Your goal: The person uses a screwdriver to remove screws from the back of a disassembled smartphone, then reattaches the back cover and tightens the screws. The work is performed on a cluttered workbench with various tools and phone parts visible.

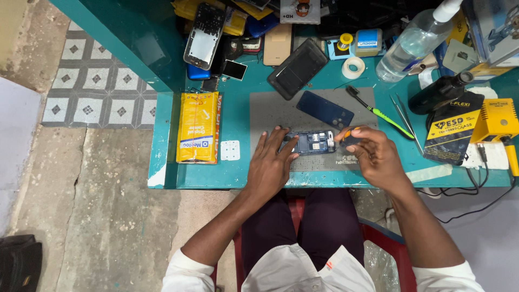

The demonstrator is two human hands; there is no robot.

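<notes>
An opened blue phone (pixel 312 142) lies with its insides up on a grey work mat (pixel 275 111). My left hand (pixel 270 162) rests on the mat and presses the phone's left end with its fingertips. My right hand (pixel 373 154) is at the phone's right end, its fingers closed on a small dark tool with an orange tip (pixel 348 135). A dark blue back cover (pixel 325 109) lies on the mat just beyond the phone.
On the teal bench (pixel 238 173): a yellow packet (pixel 198 127), a green-handled brush (pixel 378 112), tweezers (pixel 403 114), a tape roll (pixel 353 67), a clear spray bottle (pixel 413 43), a dark phone (pixel 297 68), a yellow soldering station (pixel 497 119), phone parts at the back.
</notes>
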